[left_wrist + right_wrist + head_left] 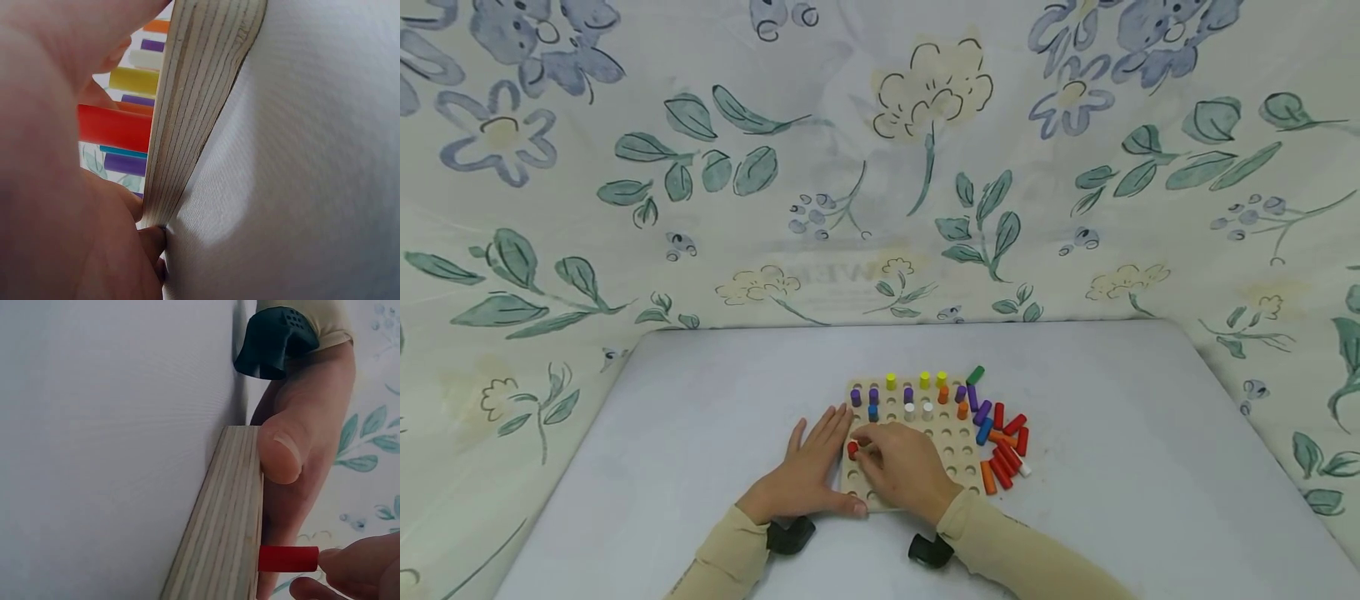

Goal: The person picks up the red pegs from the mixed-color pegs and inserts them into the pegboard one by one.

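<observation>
- Found red peg [852, 451] upright in board [958, 442], in the leftmost column, toward the near side.
- Saw right hand [906, 467] reaching over board, thumb and finger bent in at the top of red peg; could not tell whether pinching or only touching.
- Saw left hand [808, 475] open, fingers straight along the left edge of board, thumb laid at the near-left corner.
- Counted three yellow pegs [891, 382] upright in the far row; noted purple pegs [908, 395], orange pegs [943, 395], white pegs [909, 412] and a blue peg [873, 413] standing nearer.
- Found loose pegs [1002, 473] jumbled on worktop [737, 375] beside the right edge of board, mostly red.
- Noted floral cloth [700, 275] behind worktop.
</observation>
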